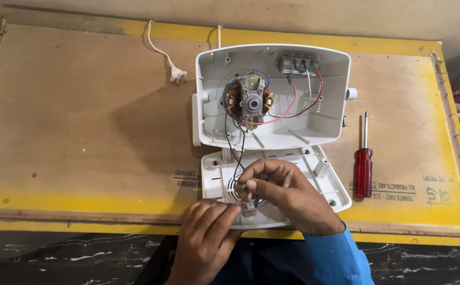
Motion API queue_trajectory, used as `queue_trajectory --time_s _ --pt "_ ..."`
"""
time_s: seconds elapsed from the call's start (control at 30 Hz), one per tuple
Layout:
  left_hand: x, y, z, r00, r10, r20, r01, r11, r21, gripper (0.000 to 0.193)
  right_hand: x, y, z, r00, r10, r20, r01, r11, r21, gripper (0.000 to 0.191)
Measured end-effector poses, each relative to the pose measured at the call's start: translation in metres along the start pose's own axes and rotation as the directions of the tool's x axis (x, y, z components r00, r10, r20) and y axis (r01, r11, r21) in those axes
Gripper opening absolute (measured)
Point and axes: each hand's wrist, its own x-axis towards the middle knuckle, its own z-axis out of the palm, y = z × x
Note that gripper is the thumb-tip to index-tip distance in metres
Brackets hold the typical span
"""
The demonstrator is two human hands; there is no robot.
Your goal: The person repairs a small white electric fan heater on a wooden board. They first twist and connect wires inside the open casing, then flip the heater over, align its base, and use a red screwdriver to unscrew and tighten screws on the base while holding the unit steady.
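White moulded-plastic appliance housing [272, 95] lies open on the desk [82, 132], toward the far edge, right of centre. Rounded-rectangle shell, smooth glossy walls with ribs and screw bosses inside. Exposed motor [252, 103] sits left of centre in the shell: grey metal frame, copper windings. Small terminal block [298, 64] at the shell's far wall, with thin red, white and blue wires looping between it and the motor.

White plastic base cover [319, 169] lies flat just beside the housing, at the near edge, slotted vents showing. Black wires [232, 148] run from the motor down onto it.

Right hand [288, 192]: fingers pinched shut on the black wires' end over the cover. Left hand [206, 237]: fingers curled, tips on a small grey part [249, 209] at the cover's near rim; cannot tell whether it is gripped.

Red translucent-handled screwdriver [364, 163] lies right of the housing, steel shaft pointing away. White two-pin plug [177, 75] with cord lies near the far edge. Desk top is brown board with yellow border.
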Motion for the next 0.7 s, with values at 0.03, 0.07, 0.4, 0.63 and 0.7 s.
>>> queue_trajectory --time_s 0.03,0.07,0.4,0.63,0.7 --pt "0.001 -0.001 0.001 1.0 -0.009 -0.011 0.008 1.0 -0.027 0.058 -0.001 -0.004 0.002 1.0 -0.002 0.002 0.002 0.998 -0.061 0.014" --pt "0.002 -0.001 0.001 1.0 -0.017 -0.021 0.015 0.998 -0.053 0.058 -0.002 -0.009 0.005 1.0 -0.004 0.005 0.005 0.993 -0.121 0.013" --pt "0.013 0.0 -0.005 0.999 -0.046 0.009 0.047 0.997 -0.063 0.058 -0.014 -0.064 0.021 0.946 -0.236 0.222 0.307 0.43 -0.849 0.013" --pt "0.016 -0.003 -0.005 0.984 -0.177 -0.001 0.174 0.968 -0.183 0.052 -0.011 -0.076 0.03 0.924 -0.251 0.288 0.348 0.241 -0.906 0.01" --pt "0.016 -0.004 -0.004 0.981 -0.195 0.0 0.191 0.962 -0.194 0.05 -0.009 -0.077 0.031 0.903 -0.269 0.335 0.393 0.197 -0.898 0.014"
